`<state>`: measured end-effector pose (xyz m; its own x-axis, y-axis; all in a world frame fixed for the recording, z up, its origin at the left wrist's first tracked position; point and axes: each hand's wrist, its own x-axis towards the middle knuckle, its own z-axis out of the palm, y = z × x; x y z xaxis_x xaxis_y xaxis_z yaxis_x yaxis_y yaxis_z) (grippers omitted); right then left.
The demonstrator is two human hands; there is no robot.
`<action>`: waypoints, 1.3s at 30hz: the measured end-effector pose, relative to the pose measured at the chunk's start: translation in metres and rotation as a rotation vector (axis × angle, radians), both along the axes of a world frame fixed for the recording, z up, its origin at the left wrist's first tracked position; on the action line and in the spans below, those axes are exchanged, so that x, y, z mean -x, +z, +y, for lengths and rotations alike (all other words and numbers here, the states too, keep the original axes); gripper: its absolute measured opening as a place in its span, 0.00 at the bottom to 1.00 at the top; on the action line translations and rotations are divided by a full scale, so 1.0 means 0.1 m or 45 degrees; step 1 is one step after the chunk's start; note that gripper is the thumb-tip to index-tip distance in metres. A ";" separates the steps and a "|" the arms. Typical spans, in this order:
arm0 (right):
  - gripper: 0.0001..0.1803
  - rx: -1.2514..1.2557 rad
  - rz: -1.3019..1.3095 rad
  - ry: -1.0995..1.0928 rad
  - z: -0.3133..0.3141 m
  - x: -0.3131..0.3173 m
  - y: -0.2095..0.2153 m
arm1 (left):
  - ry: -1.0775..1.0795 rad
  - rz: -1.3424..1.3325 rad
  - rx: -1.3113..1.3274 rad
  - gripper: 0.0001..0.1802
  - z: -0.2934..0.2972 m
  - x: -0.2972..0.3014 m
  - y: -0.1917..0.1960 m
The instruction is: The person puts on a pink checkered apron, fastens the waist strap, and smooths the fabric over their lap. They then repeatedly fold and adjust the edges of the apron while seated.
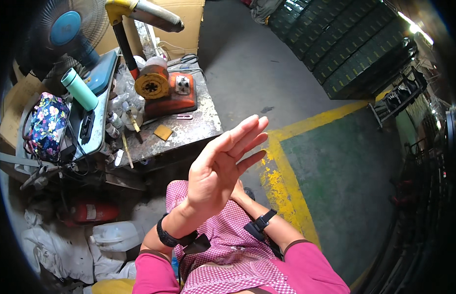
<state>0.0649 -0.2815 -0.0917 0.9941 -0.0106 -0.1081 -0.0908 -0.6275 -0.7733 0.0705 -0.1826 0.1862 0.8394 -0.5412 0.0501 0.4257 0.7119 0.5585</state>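
Note:
My left hand [223, 164] is raised in front of my body, palm showing, with its fingers stretched out and nothing in it. Behind it, low over the pink checked apron [223, 235], is my right hand [237, 190], mostly covered by the left one, so its fingers cannot be seen. A black band [168, 232] circles my left wrist. Around the right forearm sits a black strap with a small block [260, 224]. Nearest to the left hand is the worn metal-topped table [201, 130], with a small tan block [163, 132] lying on it.
On the table stands an orange-red bench machine [176, 100] with a long lever. Left of it are a mint-green bottle [80, 89], a floral bag [48, 125] and a fan [65, 28]. Below lie a red cylinder [96, 211] and a plastic jug [116, 236]. Dark crates [340, 44] stand far right.

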 end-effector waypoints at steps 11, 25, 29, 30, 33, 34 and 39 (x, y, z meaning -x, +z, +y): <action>0.25 0.007 0.007 -0.016 0.00 -0.02 -0.02 | 0.300 -1.961 -0.785 0.16 0.32 0.38 0.80; 0.24 0.020 0.028 -0.021 -0.01 -0.02 0.01 | 1.150 -1.552 -0.694 0.11 -0.18 0.67 1.00; 0.25 0.012 0.051 0.001 0.01 -0.03 0.02 | 1.149 -1.635 -0.882 0.09 -0.13 0.72 0.98; 0.25 0.044 0.071 -0.010 -0.04 -0.03 0.01 | 1.170 -1.681 -0.940 0.09 -0.17 0.72 0.95; 0.25 0.021 0.034 -0.034 -0.04 -0.02 0.02 | 1.270 -1.844 -1.105 0.09 -0.28 0.71 0.92; 0.25 0.008 0.038 -0.036 -0.06 -0.03 0.03 | 1.321 -1.937 -1.138 0.09 -0.32 0.69 0.90; 0.25 -0.030 0.026 -0.011 -0.02 -0.01 0.06 | 1.604 -2.578 -0.972 0.12 -0.33 0.47 0.80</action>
